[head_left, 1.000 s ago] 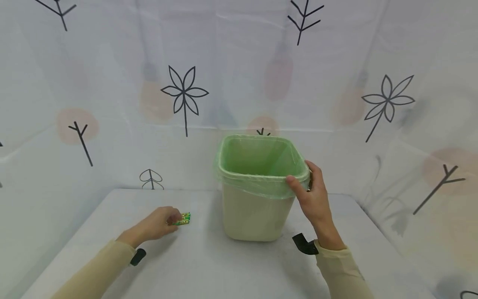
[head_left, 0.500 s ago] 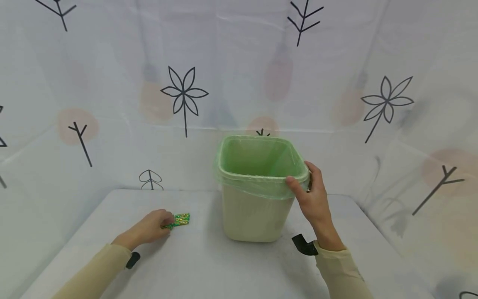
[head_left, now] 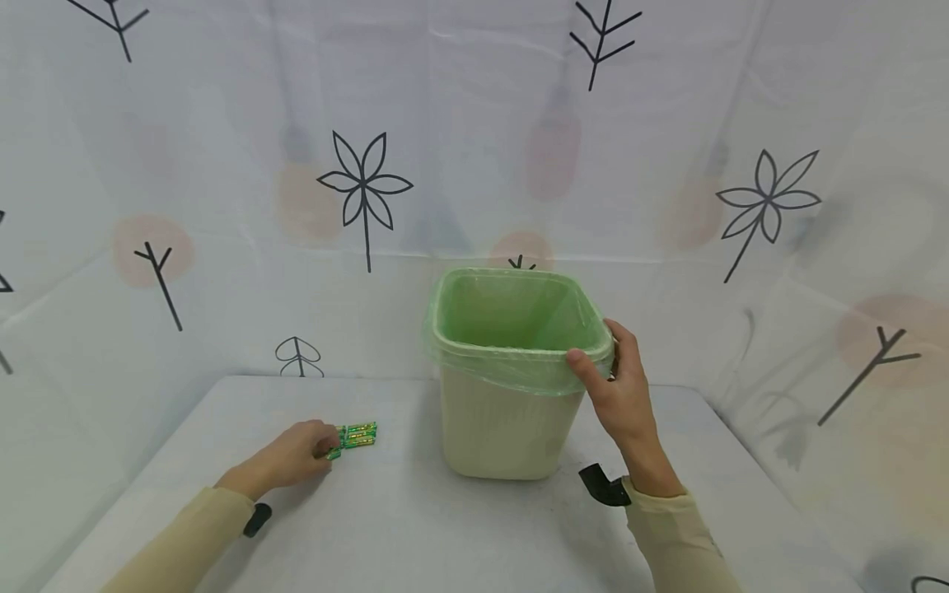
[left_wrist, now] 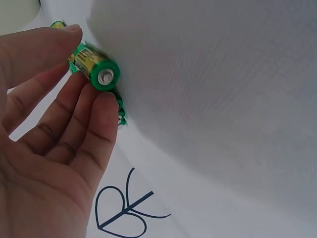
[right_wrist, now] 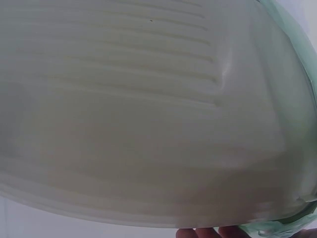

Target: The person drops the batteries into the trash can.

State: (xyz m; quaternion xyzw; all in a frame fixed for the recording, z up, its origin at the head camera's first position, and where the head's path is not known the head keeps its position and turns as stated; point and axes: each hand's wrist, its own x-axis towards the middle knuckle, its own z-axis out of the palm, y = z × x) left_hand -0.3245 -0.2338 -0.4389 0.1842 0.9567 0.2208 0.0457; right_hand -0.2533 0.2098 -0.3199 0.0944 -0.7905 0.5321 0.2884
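A cream wastebasket stands upright on the table, lined with a thin green bag folded over its rim. My right hand grips its right rim corner, thumb at the front; the right wrist view shows the ribbed wastebasket wall and a few fingertips at the bottom edge. Left of the wastebasket, several green-and-gold batteries lie side by side. My left hand is at their left end. In the left wrist view, its thumb and fingers are around one battery, with others partly hidden behind.
The white table reaches to a white backdrop printed with flowers and twigs. A black strap piece sits at my right wrist and a dark piece at my left.
My left hand has shifted left and slightly toward me, uncovering more of the batteries; one battery moved leftward near its fingers. The right hand and wastebasket stay in place.
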